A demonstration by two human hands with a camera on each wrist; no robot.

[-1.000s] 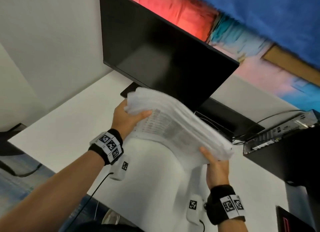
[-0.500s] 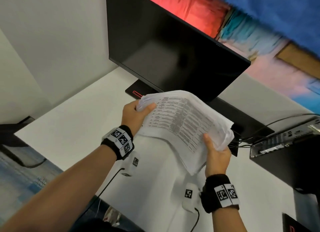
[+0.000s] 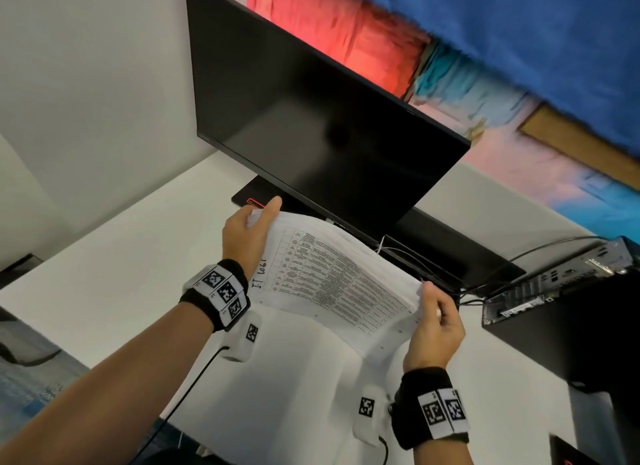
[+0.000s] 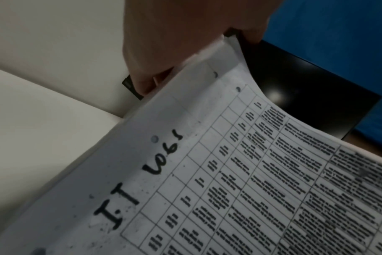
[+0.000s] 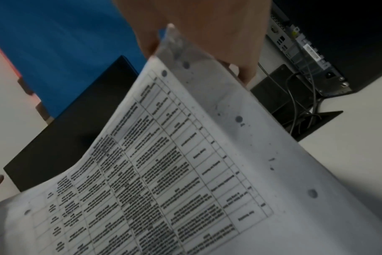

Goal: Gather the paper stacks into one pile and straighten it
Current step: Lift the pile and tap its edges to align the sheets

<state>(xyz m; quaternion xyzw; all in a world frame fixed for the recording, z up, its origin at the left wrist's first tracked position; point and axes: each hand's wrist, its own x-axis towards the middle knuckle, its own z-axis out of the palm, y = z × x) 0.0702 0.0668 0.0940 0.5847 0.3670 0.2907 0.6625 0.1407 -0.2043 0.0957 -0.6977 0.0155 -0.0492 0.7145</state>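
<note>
One thick stack of printed papers [image 3: 332, 281] with a table and handwritten "I.T Logs" on the top sheet is held up off the white desk [image 3: 114, 256], its printed face turned toward me. My left hand [image 3: 247, 234] grips the stack's left end, thumb over the top corner. My right hand [image 3: 434, 320] grips the right end, fingers curled round the edge. The left wrist view shows the paper stack [image 4: 229, 181] filling the frame under my left hand [image 4: 185, 43]. In the right wrist view the paper stack [image 5: 175, 172] sags below my right hand [image 5: 203, 34]. Its lower edge is hidden.
A black monitor [image 3: 311, 128] stands just behind the papers on its base [image 3: 247, 196]. To the right lie cables [image 3: 467, 291] and a small computer box [image 3: 554, 284] on a black block [image 3: 571, 336]. Bare desk lies to the left.
The stack has swung from lying tilted and flat to standing nearly upright facing me. Both hands shifted their hold to the upper corners and moved slightly apart.
</note>
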